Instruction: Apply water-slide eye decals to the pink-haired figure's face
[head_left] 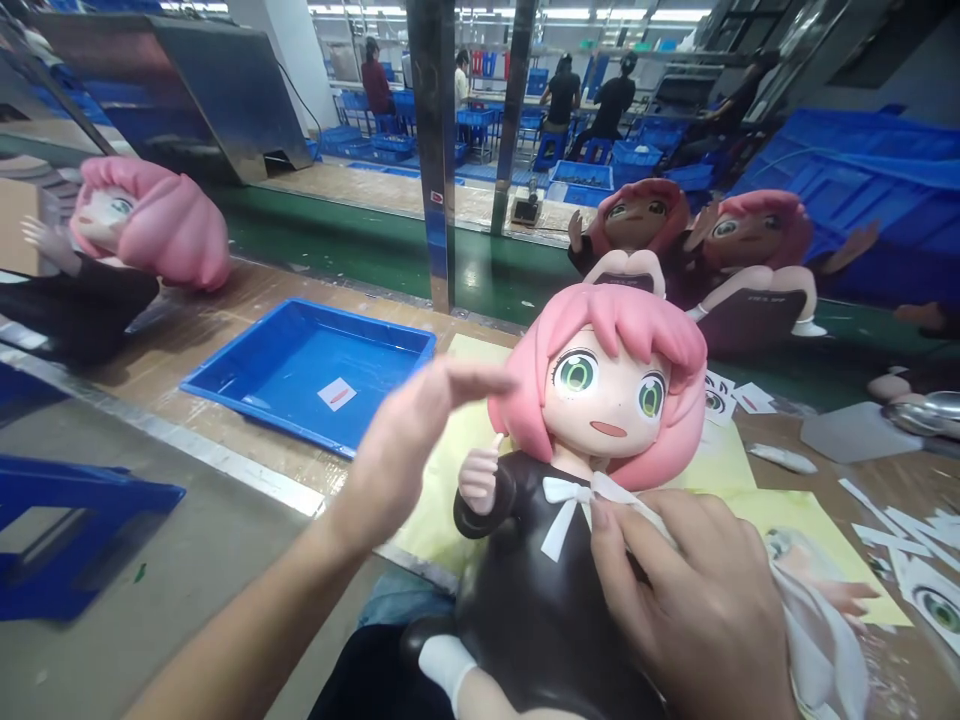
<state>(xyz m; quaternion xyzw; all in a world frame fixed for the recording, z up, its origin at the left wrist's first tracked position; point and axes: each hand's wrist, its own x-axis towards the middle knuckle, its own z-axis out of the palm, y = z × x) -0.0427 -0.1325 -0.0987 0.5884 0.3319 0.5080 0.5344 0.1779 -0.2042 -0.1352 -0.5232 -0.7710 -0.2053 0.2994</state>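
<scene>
A large pink-haired figure (pixel 600 400) in a black dress lies tilted back before me, its face up and a white bow (pixel 566 495) on its chest. My left hand (pixel 405 450) is slightly blurred, fingers stretched out at the left side of the pink hair; nothing shows in it, and contact with the hair I cannot tell. Closed over the chest beside the bow, my right hand (pixel 697 590) has a white cloth (pixel 817 630) in it, trailing from under the palm. Its fingertips touch or nearly touch the bow, and most of the cloth is hidden.
Left on the bench is a blue tray (pixel 255 375) with a small printed card (pixel 337 394). Another pink-haired figure (pixel 150 220) lies beyond it. Two more figures (pixel 637 225) sit behind. Eye decals (pixel 930 605) and white strips (pixel 892 525) lie right. Several people work far back.
</scene>
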